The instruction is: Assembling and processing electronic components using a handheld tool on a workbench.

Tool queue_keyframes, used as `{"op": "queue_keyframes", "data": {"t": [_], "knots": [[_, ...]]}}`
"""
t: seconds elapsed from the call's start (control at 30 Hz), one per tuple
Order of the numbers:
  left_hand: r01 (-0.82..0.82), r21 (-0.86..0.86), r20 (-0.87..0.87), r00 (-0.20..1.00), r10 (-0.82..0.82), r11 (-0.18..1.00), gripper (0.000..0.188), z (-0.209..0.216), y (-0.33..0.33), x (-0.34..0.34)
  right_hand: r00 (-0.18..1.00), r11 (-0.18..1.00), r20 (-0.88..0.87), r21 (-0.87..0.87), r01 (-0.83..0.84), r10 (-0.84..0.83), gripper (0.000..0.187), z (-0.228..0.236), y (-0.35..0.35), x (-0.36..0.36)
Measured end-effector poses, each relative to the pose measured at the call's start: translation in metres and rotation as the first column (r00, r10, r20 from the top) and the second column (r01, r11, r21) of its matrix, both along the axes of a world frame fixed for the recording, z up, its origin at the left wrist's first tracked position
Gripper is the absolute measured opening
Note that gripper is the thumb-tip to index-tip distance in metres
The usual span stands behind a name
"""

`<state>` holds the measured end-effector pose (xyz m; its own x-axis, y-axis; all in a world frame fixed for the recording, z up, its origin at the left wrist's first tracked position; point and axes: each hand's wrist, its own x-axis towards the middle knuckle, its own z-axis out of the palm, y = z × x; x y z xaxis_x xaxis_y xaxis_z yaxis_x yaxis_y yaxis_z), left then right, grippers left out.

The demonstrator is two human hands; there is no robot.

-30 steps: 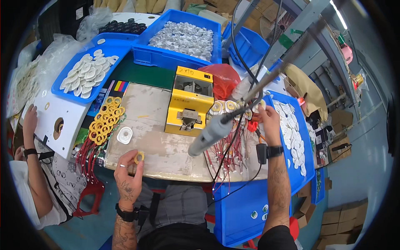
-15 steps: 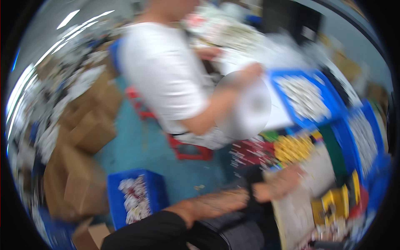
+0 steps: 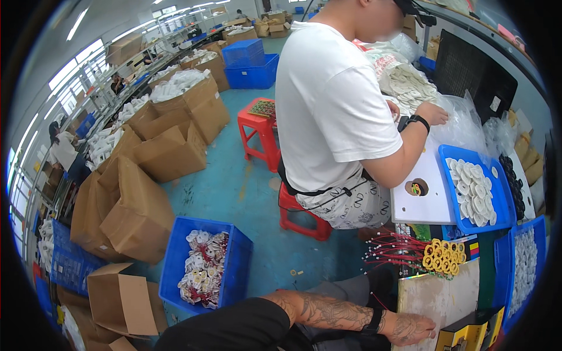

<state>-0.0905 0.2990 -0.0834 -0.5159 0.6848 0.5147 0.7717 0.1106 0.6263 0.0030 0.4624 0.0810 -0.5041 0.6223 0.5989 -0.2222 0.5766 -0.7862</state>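
Observation:
My left hand (image 3: 413,329) rests low over the pale wooden board (image 3: 432,292), back upward, a black band at its wrist. Its fingers bend down and look closed; whatever they may hold is hidden beneath them. One thin red wire (image 3: 380,302) sticks out beside the wrist. Farther up the board lies a cluster of yellow ring-shaped parts (image 3: 444,256), whose red wires (image 3: 389,248) spread leftward over the edge. Right of my fingers stands a yellow and black fixture (image 3: 463,338). My right hand is outside the picture.
A person in a white shirt (image 3: 336,93) sits ahead at a white worktop (image 3: 413,207). A blue tray (image 3: 497,202) of white discs lies there. A blue bin (image 3: 241,257) with white wired parts stands on the floor, beside open cartons (image 3: 140,213) and a red stool (image 3: 257,126).
The picture has sharpened and swung leftward, so the scene sits farther right. My left hand has drawn back from near the yellow rings toward the near part of the board.

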Motion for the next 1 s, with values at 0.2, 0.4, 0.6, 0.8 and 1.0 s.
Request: {"op": "queue_keyframes", "data": {"t": [0.2, 0.4, 0.6, 0.8, 1.0], "knots": [[0.038, 0.057, -0.127, 0.991, -0.031, 0.998, 0.026, 0.041, -0.003, 0.027, 0.997, 0.996, -0.002, -0.058, -0.075, 0.075, 0.07, -0.006, -0.009, 0.026], [-0.35, -0.218, -0.36, 0.896, 0.259, 0.911, 0.039, 0.002, -0.038, 0.006, 0.983, 0.977, -0.115, -0.144, -0.16, 0.144, 0.058, -0.008, -0.016, 0.043], [-0.47, -0.288, -0.251, 0.878, 0.407, 0.835, 0.028, 0.017, -0.083, 0.016, 0.976, 0.974, -0.024, -0.072, -0.216, 0.215, 0.058, -0.025, -0.002, 0.047], [-0.463, -0.145, -0.13, 0.885, 0.447, 0.874, 0.019, 0.065, -0.091, 0.011, 0.992, 0.99, -0.045, -0.073, -0.123, 0.12, 0.07, -0.032, -0.02, 0.053], [-0.367, -0.082, 0.122, 0.919, 0.375, 0.927, 0.035, 0.092, -0.067, 0.02, 0.987, 0.973, -0.061, -0.171, -0.158, 0.15, 0.076, -0.023, -0.03, 0.056]]}}
